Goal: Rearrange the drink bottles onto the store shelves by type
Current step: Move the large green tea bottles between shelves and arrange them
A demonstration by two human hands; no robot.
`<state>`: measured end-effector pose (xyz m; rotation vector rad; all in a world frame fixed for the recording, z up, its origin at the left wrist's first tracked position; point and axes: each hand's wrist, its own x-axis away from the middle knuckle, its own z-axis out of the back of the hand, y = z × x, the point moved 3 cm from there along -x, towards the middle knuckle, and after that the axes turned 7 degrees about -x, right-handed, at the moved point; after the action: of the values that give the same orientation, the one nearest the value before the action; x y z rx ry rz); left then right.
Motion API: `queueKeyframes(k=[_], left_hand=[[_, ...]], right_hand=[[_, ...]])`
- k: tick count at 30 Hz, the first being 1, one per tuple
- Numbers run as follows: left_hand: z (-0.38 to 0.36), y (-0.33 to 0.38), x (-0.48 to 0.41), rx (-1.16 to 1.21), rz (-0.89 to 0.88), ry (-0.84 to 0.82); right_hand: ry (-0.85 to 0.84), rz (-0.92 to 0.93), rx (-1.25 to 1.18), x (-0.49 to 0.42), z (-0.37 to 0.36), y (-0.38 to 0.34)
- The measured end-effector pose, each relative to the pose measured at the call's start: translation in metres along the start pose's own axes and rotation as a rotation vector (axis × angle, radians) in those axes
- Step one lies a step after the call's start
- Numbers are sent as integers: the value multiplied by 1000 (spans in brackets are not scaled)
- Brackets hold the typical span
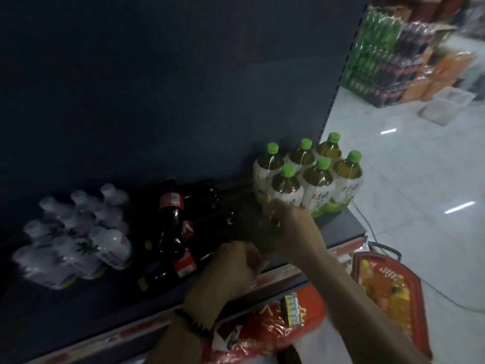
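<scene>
The shelf (105,306) runs dark and wide in front of me, and the drinks on it already sit in three groups. A wrapped pack of green-capped tea bottles (309,179) stands at the right end. The cola bottles (170,222) are in the middle, one upright and others lying down. A pack of white bottles (76,237) is at the left. Below the shelf edge a red bag (262,324) sits near my legs, and a red basket (367,256) with orange goods stands on the floor to the right. I judge I am placing the tea pack, squaring it into its corner. The next move calls for a firm push or hold low on the pack, so the tall bottles slide back without tipping toward the open end. After that, the fallen cola bottles look like the next thing to set upright. My right hand (288,219) reaches forward with the arm stretched long, its fingers against the foot of the tea pack. They are blurred, and I cannot tell whether they pinch the wrap or only press it. My left hand (233,266) hangs over the front of the shelf, knuckles up, fingers curled into a loose fist. Whether anything is inside it I cannot tell. A dark bead bracelet (191,321) sits on that wrist.
</scene>
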<state>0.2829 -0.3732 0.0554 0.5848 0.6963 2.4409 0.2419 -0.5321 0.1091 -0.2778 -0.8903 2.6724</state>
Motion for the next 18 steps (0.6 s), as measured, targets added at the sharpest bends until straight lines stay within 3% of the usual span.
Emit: queueKeyframes(k=[6, 14, 18], left_hand=[[-9, -64, 90, -104, 119, -311], [-31, -143, 190, -116, 378, -83], [-46, -175, 256, -24, 453, -12]], right_hand=[[-292, -30, 35, 61, -67, -20], [-603, 197, 9, 118, -145, -54], [-763, 182, -9, 163, -198, -64]])
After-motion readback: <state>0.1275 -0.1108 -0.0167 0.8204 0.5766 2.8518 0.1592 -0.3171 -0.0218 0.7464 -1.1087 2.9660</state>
